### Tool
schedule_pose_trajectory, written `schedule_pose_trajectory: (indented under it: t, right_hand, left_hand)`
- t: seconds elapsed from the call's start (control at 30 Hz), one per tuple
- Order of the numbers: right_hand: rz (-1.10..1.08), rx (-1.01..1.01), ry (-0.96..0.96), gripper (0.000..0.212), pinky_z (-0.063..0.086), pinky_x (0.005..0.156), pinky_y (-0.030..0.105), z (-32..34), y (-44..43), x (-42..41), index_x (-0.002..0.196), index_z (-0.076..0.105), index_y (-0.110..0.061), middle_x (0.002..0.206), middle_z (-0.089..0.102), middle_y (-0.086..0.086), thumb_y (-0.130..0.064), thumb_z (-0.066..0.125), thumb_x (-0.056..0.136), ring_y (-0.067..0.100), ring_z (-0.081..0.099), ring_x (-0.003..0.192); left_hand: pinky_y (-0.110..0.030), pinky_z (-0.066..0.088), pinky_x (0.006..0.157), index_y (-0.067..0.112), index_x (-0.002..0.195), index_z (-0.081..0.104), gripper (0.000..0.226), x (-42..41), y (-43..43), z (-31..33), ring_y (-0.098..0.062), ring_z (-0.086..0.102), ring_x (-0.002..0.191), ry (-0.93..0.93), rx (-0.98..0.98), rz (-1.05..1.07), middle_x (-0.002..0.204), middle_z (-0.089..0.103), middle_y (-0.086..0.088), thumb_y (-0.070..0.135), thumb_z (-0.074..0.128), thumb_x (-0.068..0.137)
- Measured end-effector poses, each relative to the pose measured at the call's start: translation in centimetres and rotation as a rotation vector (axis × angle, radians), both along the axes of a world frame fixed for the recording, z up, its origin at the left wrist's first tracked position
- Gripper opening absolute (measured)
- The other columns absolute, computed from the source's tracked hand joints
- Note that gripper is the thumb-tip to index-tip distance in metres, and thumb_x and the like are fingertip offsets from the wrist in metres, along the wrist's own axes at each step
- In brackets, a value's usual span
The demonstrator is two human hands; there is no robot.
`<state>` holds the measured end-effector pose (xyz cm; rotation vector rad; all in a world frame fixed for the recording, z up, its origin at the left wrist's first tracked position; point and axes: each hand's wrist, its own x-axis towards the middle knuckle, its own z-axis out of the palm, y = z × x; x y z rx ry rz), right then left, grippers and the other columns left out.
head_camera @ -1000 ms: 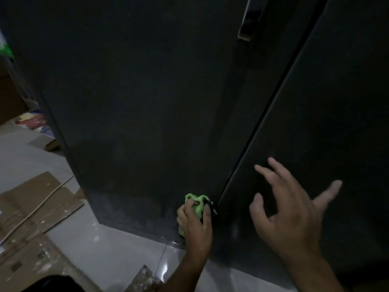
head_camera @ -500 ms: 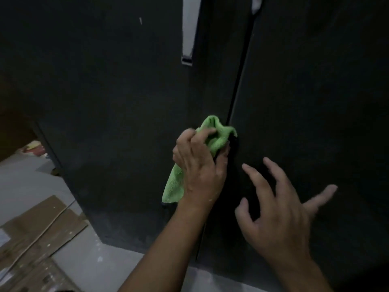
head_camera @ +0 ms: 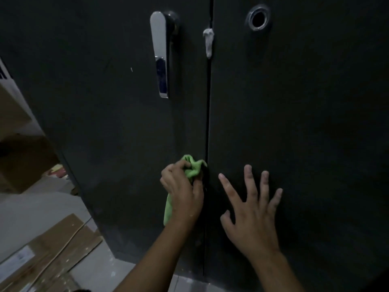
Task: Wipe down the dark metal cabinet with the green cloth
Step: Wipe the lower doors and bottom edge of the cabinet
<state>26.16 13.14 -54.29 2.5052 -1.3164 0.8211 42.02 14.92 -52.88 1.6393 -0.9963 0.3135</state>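
Note:
The dark metal cabinet (head_camera: 109,106) fills most of the view, with two doors meeting at a vertical seam. My left hand (head_camera: 183,192) grips the bunched green cloth (head_camera: 192,168) and holds it against the left door right beside the seam, a loose end hanging below the hand. My right hand (head_camera: 251,211) lies flat with fingers spread on the right door, just right of the seam and level with the cloth.
A chrome handle (head_camera: 161,55) sits high on the left door. A round metal-rimmed hole (head_camera: 258,18) is on the right door, and a white lump (head_camera: 208,42) sticks to the seam. Flattened cardboard (head_camera: 52,249) lies on the pale floor at lower left.
My left hand has carried the cloth up along the seam from the cabinet's bottom edge to mid height. My right hand now rests flat on the right door, and the view has tilted upward.

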Motion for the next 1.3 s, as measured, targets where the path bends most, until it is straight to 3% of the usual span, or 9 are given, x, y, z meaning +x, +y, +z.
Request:
schedule_pose_trajectory:
  t: [0.1, 0.23, 0.4, 0.6, 0.73, 0.83, 1.0, 1.1, 1.3]
  right_hand:
    - [0.033, -0.023, -0.042, 0.107, 0.015, 0.108, 0.077, -0.3, -0.3, -0.4, 0.155, 0.026, -0.044, 0.168, -0.003, 0.006, -0.033, 0.081, 0.064, 0.039, -0.007, 0.153]
    - [0.05, -0.015, -0.056, 0.104, 0.013, 0.11, 0.075, -0.4, -0.5, -0.9, 0.154, 0.026, -0.045, 0.169, -0.001, 0.003, -0.031, 0.079, 0.066, 0.032, -0.012, 0.153]
    - [0.047, -0.009, -0.115, 0.103, 0.015, 0.11, 0.077, -0.2, -0.6, -0.6, 0.156, 0.024, -0.042, 0.168, 0.002, -0.001, -0.026, 0.075, 0.067, 0.028, -0.01, 0.153]
    - [-0.013, -0.036, -0.205, 0.099, 0.015, 0.111, 0.075, 0.8, -0.9, -2.0, 0.155, 0.026, -0.04, 0.164, 0.013, 0.005, -0.024, 0.075, 0.07, 0.032, 0.014, 0.15]
    - [-0.131, 0.004, -0.355, 0.095, 0.013, 0.112, 0.074, 1.8, -1.6, -4.7, 0.153, 0.029, -0.041, 0.162, 0.014, 0.013, -0.022, 0.077, 0.073, 0.039, 0.013, 0.149]
    - [-0.207, 0.039, -0.455, 0.094, 0.01, 0.115, 0.071, 2.5, -2.0, -7.0, 0.153, 0.027, -0.044, 0.163, 0.01, 0.012, -0.022, 0.076, 0.074, 0.04, 0.008, 0.15]
    - [-0.341, 0.052, -0.609, 0.096, 0.015, 0.116, 0.068, 2.4, -3.0, -11.4, 0.153, 0.025, -0.046, 0.164, 0.006, 0.007, -0.019, 0.075, 0.076, 0.038, 0.006, 0.151]
    - [-0.385, 0.071, -0.676, 0.097, 0.018, 0.116, 0.066, 2.0, -3.6, -13.4, 0.154, 0.025, -0.044, 0.164, 0.005, 0.007, -0.016, 0.076, 0.076, 0.04, 0.008, 0.15]
    - [-0.36, 0.138, -0.667, 0.099, 0.022, 0.117, 0.063, 1.8, -3.6, -15.7, 0.153, 0.017, -0.051, 0.165, 0.003, -0.007, -0.016, 0.073, 0.079, 0.035, 0.008, 0.151]
  left_hand:
    - [-0.011, 0.022, 0.089, 0.013, 0.116, 0.05, 0.035, -1.0, -1.4, 4.9, -0.011, 0.027, 0.108, 0.055, -0.179, 0.02, 0.119, 0.037, -0.008, 0.014, 0.064, 0.084]
    - [-0.004, 0.022, 0.092, 0.018, 0.116, 0.051, 0.035, -0.8, -2.2, 7.5, -0.011, 0.031, 0.107, -0.045, -0.314, 0.026, 0.114, 0.042, -0.012, 0.024, 0.06, 0.083]
    - [-0.022, 0.026, 0.093, 0.024, 0.115, 0.049, 0.037, 0.3, -1.2, 1.4, -0.01, 0.032, 0.108, -0.197, -0.181, -0.009, 0.117, 0.041, -0.012, 0.024, 0.057, 0.078]
    - [-0.038, 0.038, 0.093, 0.025, 0.115, 0.045, 0.042, 1.5, 1.3, -4.4, -0.018, 0.034, 0.106, -0.244, 0.108, -0.139, 0.12, 0.035, -0.006, 0.023, 0.044, 0.073]
    - [-0.007, 0.023, 0.097, 0.012, 0.112, 0.05, 0.031, 0.0, 0.9, 1.5, -0.009, 0.031, 0.105, -0.126, -0.075, -0.141, 0.108, 0.047, -0.02, 0.021, 0.048, 0.082]
    - [-0.004, 0.021, 0.095, 0.006, 0.111, 0.057, 0.03, -3.3, -1.0, 7.9, -0.009, 0.032, 0.105, -0.161, -0.196, -0.192, 0.11, 0.043, -0.014, 0.012, 0.059, 0.082]
    - [-0.017, 0.028, 0.096, 0.022, 0.116, 0.051, 0.041, -9.8, -4.3, 12.2, -0.012, 0.032, 0.103, -0.467, -0.154, -0.323, 0.116, 0.041, -0.011, 0.015, 0.062, 0.078]
    - [-0.034, 0.041, 0.088, 0.022, 0.119, 0.048, 0.044, -12.9, -5.4, 10.1, -0.023, 0.038, 0.103, -0.69, -0.076, -0.397, 0.12, 0.035, -0.009, 0.02, 0.065, 0.078]
    - [-0.038, 0.056, 0.084, 0.024, 0.12, 0.054, 0.064, -13.2, -4.3, 3.6, -0.025, 0.045, 0.107, -1.138, 0.3, -0.518, 0.123, 0.039, -0.009, 0.032, 0.083, 0.063]
